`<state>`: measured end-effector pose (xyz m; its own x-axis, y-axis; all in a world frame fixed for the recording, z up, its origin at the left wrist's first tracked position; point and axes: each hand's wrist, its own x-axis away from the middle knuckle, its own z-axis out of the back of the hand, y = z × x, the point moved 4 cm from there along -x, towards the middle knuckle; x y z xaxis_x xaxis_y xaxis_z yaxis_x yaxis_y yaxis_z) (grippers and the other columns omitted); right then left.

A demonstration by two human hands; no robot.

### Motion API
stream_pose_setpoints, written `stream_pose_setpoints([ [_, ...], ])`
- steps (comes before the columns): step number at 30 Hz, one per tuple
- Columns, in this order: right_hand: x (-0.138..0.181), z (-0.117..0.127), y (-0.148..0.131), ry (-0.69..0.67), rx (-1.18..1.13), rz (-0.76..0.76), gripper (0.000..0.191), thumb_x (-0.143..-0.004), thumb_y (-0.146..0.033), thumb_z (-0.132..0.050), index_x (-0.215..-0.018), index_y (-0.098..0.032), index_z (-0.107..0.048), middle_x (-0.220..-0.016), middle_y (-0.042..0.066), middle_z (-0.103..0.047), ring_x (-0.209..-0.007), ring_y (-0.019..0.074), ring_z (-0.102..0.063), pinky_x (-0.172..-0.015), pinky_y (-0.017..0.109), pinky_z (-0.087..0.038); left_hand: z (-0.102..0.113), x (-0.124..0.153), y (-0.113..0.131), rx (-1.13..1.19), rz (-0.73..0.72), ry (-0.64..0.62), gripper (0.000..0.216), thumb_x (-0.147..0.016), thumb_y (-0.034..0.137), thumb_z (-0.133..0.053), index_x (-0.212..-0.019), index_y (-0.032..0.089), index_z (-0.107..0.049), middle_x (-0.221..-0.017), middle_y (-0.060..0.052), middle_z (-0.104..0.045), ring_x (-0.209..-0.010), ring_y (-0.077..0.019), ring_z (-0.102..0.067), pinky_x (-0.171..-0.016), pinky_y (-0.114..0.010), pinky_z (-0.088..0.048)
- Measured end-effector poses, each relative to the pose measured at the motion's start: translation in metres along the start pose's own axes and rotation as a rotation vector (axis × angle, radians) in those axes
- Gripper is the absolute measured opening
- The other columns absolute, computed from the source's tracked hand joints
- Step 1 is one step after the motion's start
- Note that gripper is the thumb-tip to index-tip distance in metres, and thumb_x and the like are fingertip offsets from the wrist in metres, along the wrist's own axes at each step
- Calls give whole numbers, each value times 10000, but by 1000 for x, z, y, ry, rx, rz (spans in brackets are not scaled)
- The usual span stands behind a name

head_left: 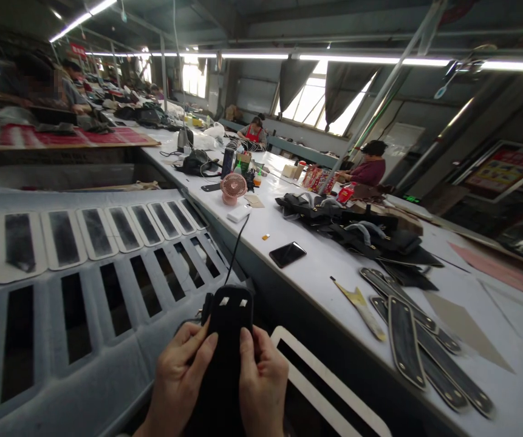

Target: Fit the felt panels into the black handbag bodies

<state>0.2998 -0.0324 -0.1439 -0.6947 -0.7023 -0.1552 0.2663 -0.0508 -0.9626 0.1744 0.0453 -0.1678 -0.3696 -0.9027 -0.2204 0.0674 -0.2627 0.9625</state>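
A black strap-like piece (228,352) with a rounded top end stands upright in front of me, close to my body. Two small shiny metal tabs (234,301) show near its top. My left hand (177,370) grips its left edge, thumb on the face and fingers curled behind. On the opposite edge my right hand (263,376) is closed in the same way, its thumb pressed on the face. The lower end of the piece fades into shadow between my wrists. A thin black cable (237,246) passes behind the top of the piece.
To the left, a grey slotted rack (119,358) carries several pale-edged panels (97,233). On the white table (307,315) lie a phone (287,254), a pink fan (233,187), black straps (404,340), a yellowish tool (359,303) and dark bag parts (356,227). People work farther back.
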Motion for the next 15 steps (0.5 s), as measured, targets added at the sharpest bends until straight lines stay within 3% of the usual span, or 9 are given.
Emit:
stream_pose_setpoints([
  [8, -9, 7, 25, 43, -14, -92, 458, -877, -586, -509, -872, -176, -713, -798, 88, -734, -696, 219, -687, -636, 270, -542, -14, 0, -4, 7, 29, -17, 328, -950, 408, -499, -964, 214, -763, -785, -18, -573, -707, -149, -579, -654, -239, -489],
  [12, -11, 5, 36, 38, -32, -139, 496, -840, -629, -535, -883, -163, -699, -847, 110, -740, -763, 252, -706, -677, 296, -559, -15, -1, -11, 1, 43, 41, 353, -937, 419, -519, -1171, 224, -697, -826, -20, -592, -740, -161, -583, -684, -254, -508],
  [15, -13, 1, 40, -11, -113, -185, 517, -832, -622, -565, -1028, -153, -660, -943, 127, -744, -863, 276, -714, -730, 318, -576, -14, -3, -10, -8, 49, 69, 419, -908, 443, -550, -1255, 229, -648, -809, -21, -605, -718, -171, -587, -654, -264, -527],
])
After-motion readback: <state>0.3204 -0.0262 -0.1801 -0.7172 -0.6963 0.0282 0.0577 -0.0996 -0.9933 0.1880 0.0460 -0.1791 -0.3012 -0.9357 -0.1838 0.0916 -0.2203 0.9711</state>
